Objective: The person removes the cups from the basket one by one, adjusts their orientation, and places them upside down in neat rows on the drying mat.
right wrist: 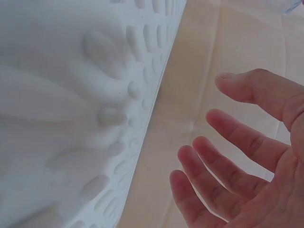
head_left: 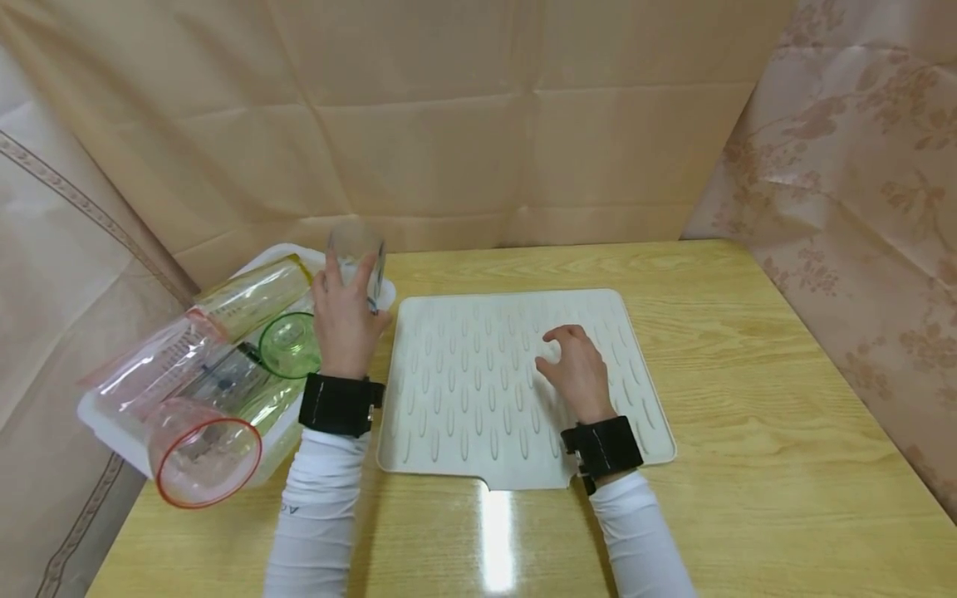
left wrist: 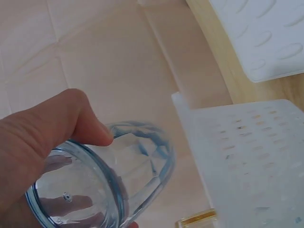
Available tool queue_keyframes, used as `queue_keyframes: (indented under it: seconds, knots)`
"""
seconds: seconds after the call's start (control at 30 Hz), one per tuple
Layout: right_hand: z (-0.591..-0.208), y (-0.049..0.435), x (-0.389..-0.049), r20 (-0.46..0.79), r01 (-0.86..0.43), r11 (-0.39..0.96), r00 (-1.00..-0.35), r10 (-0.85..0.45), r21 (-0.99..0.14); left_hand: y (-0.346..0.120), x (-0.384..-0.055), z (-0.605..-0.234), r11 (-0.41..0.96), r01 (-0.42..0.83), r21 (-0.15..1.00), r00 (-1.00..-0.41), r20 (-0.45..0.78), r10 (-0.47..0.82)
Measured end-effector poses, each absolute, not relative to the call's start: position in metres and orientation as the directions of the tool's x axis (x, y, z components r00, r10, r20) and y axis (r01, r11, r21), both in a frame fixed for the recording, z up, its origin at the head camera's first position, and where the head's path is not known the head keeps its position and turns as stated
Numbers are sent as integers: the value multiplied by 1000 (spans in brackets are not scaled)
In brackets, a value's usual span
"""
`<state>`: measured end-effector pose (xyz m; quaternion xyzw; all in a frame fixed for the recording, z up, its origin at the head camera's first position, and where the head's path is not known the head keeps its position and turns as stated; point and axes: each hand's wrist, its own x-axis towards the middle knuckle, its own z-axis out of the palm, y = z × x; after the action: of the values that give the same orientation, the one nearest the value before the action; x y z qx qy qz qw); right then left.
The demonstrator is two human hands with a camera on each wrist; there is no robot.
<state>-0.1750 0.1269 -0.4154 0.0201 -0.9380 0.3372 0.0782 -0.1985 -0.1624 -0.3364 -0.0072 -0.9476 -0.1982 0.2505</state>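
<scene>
My left hand (head_left: 347, 325) grips a clear, bluish plastic cup (head_left: 359, 249) above the far right end of a white basket (head_left: 120, 428). In the left wrist view the thumb presses one side of the cup (left wrist: 142, 166), whose faceted wall shows, and fingers show through it. My right hand (head_left: 579, 371) hovers over a white drying mat (head_left: 463, 390) with raised oval ridges, holding nothing. Its fingers (right wrist: 232, 156) are loosely bent and apart from the thumb in the right wrist view.
Heaped in the basket are a yellow cup (head_left: 257, 295), a green cup (head_left: 290, 345), a pink cup (head_left: 160, 365) and a red-rimmed cup (head_left: 205, 453) that overhangs the near edge. A wooden table (head_left: 748, 374) lies beneath. Cloth curtains (head_left: 449, 124) hang behind and at both sides.
</scene>
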Motion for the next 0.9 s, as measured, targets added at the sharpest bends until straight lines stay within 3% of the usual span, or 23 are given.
queue_keyframes:
  seconds: [0.27,0.9]
  knots:
    - [-416,118,-174,138,-114,775,-990,-35,-621,-160,-199,-328,932,122,340,-894,445,-46]
    - [-410,120,-174,122,-184,775,-983,-139,-604,-137,-183,-312,889,214,406,-921,386,45]
